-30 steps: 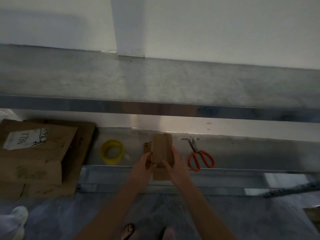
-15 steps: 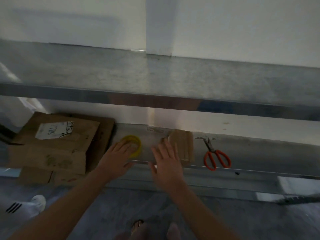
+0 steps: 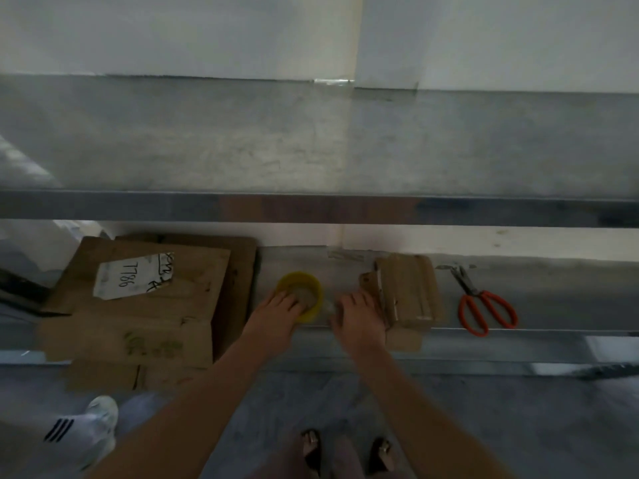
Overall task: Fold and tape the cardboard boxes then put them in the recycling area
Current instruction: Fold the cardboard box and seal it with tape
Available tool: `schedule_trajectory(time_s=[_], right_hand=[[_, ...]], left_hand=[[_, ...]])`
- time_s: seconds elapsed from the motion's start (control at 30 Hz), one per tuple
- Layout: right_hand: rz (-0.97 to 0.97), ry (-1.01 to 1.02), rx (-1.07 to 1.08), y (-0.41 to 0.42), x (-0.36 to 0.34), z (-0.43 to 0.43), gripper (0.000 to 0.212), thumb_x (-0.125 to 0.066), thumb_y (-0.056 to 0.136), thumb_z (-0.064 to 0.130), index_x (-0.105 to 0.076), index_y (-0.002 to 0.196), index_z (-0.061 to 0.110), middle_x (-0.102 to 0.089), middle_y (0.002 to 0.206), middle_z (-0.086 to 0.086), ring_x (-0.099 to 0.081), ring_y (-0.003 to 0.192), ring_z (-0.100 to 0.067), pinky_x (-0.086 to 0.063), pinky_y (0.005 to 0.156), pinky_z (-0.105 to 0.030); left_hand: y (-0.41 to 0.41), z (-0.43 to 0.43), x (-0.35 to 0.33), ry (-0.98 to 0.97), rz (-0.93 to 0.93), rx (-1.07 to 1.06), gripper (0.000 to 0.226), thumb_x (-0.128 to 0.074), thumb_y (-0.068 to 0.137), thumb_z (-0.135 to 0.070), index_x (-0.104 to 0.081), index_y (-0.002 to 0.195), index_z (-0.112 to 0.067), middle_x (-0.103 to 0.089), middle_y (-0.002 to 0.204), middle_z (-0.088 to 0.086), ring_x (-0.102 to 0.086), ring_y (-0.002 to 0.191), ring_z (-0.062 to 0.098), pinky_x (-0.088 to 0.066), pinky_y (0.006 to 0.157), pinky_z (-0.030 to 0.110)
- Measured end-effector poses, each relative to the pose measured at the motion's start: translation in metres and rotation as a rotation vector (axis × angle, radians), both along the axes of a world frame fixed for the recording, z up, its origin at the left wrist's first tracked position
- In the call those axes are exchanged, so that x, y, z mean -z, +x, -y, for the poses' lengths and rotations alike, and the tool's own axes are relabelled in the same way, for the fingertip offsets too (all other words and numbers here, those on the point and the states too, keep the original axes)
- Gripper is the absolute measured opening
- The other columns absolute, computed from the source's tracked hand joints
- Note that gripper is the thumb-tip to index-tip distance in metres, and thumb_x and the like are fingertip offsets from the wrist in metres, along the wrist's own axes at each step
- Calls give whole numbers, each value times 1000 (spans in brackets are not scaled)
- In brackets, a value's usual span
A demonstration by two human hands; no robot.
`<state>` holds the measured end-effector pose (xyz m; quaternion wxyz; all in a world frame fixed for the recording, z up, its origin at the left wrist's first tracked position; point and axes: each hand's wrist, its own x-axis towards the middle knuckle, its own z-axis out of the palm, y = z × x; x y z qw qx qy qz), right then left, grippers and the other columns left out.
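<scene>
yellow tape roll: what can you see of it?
The tape roll is a translucent yellow ring with an open middle. It lies flat on the lower metal shelf, between the stacked cardboard boxes and the folded cardboard. The left hand lays its fingers over the near edge; whether it grips is unclear. The picture is too blurred to show a loose end.

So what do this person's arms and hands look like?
The left forearm and right forearm are bare, with no sleeves or watch showing. The left hand and right hand wear no gloves; the dim blur could hide a ring.
</scene>
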<state>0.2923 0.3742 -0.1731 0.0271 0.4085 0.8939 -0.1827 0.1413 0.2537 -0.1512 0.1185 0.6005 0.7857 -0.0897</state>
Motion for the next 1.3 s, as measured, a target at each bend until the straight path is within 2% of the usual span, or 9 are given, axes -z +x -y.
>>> schedule_trajectory(time_s=[0.2, 0.3, 0.43, 0.57, 0.67, 0.8, 0.93, 1.13, 1.3], right_hand=[[-60, 15, 44, -5, -4, 3, 27, -41, 100, 34, -64, 110, 22, -60, 118, 3, -42, 123, -18, -37, 98, -31], [-115, 11, 53, 2, -14, 5, 23, -45, 99, 32, -64, 102, 19, -63, 108, 1, -47, 113, -18, -41, 84, -31], [-191, -95, 106, 17, -37, 7, 9, -52, 96, 29, -58, 92, 23, -59, 92, 3, -56, 91, -17, -43, 69, -29], [-271, -139, 105, 44, -60, 16, 12, -54, 94, 28, -49, 83, 29, -56, 78, 9, -56, 70, -14, -40, 58, -28], [-337, -134, 108, 70, -71, 23, 11, -57, 93, 29, -52, 84, 27, -56, 75, 11, -56, 67, -11, -43, 57, -27], [-359, -156, 74, 109, -78, 17, 10, -60, 92, 35, -60, 86, 27, -62, 82, 10, -59, 74, -11, -52, 68, -32], [-316, -124, 40, 144, -83, 0, 15, -59, 92, 40, -65, 91, 26, -66, 89, 7, -62, 80, -15, -48, 67, -32], [-320, -175, 36, 175, -104, -47, 13, -62, 91, 43, -68, 86, 32, -68, 82, 13, -61, 75, -5, -49, 65, -27], [-401, -218, 57, 197, -113, -79, 18, -65, 91, 30, -61, 75, 37, -63, 71, 20, -57, 67, 5, -40, 61, -16]], left_hand=[[-10, 7, 9, 94, 47, 16, 42, -44, 92, -17, -47, 133, -23, -50, 133, 2, -36, 134, 20, -21, 111, 29], [-13, 12, 4, 194, 181, 12, 35, -48, 92, -16, -54, 127, -18, -56, 125, 6, -47, 123, 23, -31, 102, 28], [-13, 24, -22, 253, 433, 29, 42, -55, 95, -20, -50, 137, -18, -56, 128, 10, -54, 114, 27, -40, 93, 30], [14, 34, -47, 410, 549, 2, 43, -58, 95, -16, -49, 137, -17, -54, 132, 7, -50, 119, 22, -31, 100, 18], [49, 37, -61, 454, 642, -10, 41, -56, 96, -22, -48, 136, -17, -50, 128, -2, -43, 118, 12, -30, 102, 21], [88, 31, -65, 509, 576, -60, 46, -68, 88, -32, -54, 130, -19, -49, 119, -7, -43, 111, 8, -33, 93, 19], [117, 19, -71, 565, 591, -183, 42, -72, 85, -31, -60, 124, -21, -51, 113, -13, -49, 106, 7, -32, 86, 7], [139, 1, -90, 496, 394, -228, 39, -70, 85, -35, -63, 122, -23, -65, 111, -1, -57, 102, 20, -44, 85, 29], [150, -21, -108, 495, 555, -333, 32, -77, 78, -39, -61, 104, -29, -64, 91, -7, -59, 84, 13, -41, 70, 24]])
